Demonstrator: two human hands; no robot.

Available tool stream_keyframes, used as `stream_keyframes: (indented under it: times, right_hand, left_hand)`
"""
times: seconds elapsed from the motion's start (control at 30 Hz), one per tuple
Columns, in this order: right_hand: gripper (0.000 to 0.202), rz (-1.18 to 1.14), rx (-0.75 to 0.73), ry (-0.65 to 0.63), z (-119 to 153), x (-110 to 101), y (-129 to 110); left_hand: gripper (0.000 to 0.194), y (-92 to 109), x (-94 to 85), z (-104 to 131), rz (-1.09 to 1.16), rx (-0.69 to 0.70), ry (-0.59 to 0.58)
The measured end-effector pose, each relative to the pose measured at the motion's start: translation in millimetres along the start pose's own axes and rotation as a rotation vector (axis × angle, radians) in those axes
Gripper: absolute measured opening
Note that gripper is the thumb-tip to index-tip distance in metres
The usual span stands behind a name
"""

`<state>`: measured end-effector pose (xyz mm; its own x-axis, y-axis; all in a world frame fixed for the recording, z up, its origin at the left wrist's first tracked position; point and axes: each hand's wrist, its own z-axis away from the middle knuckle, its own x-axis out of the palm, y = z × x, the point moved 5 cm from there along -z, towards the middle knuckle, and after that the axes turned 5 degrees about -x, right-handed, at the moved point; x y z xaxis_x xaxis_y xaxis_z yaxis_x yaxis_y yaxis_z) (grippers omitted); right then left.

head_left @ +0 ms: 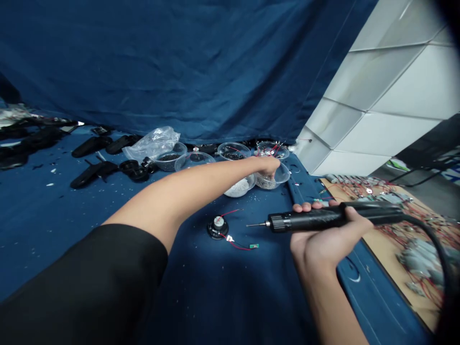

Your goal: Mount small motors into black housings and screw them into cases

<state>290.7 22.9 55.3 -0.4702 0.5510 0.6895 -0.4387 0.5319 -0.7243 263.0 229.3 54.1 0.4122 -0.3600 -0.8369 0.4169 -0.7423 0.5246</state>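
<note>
My left hand [268,167] reaches into a clear plastic bowl [283,176] of small silvery pieces; its fingertips are down among them and what they hold, if anything, is hidden. In my right hand [325,239] lies a black electric screwdriver [309,219], its thin bit pointing left. Between my arms, on the blue cloth, rests a round black part with a silver centre [217,226]. Red wires run from it to a small green circuit board [254,246].
More clear bowls stand behind, one with white pieces [237,188], one with wired parts [272,150]. A plastic bag [153,143] and black casings [94,173] lie at left. At right, a brown board [388,258] bears many red-wired parts.
</note>
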Motion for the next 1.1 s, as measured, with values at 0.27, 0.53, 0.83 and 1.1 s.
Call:
stream_keyframes:
  times: [0.27,0.53,0.83,1.1]
  right_hand:
    - [0.017,-0.096,0.147,0.119,-5.1,-4.2,12.0]
    - [0.015,-0.198,0.265,0.162,20.4,13.1,32.0]
    - [0.014,-0.214,0.374,0.185,52.1,29.9,60.2]
    - [0.014,-0.219,0.405,0.21,51.9,29.6,68.4]
  left_hand:
    - [0.017,45.7,-68.1,117.9,0.253,0.04,0.381]
    - [0.015,55.7,-34.6,287.4,0.608,-0.328,0.861]
    - [0.013,65.9,-7.1,315.2,0.684,-0.331,0.895]
    - [0.011,58.8,-6.0,320.5,0.697,-0.301,0.884]
